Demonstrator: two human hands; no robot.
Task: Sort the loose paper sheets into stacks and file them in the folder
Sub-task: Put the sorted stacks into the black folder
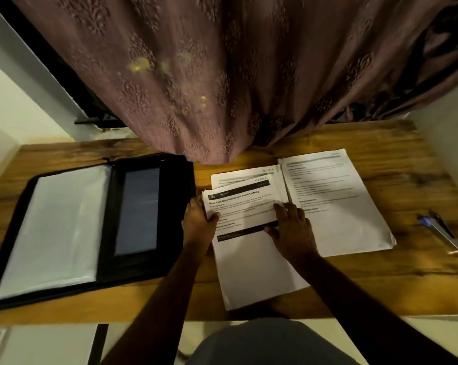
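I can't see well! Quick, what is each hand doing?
Left hand: grips the paper sheets at their left edge.
Right hand: open, fingers pressing on the sheets.

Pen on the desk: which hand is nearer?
Right. The right hand rests on the papers mid-desk, with the pen off to its right beyond the other stack. The left hand holds the papers' far left edge.

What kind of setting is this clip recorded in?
Probably a home desk by a window: a wooden table under a patterned curtain, with an open black folder, printed sheets and pens.
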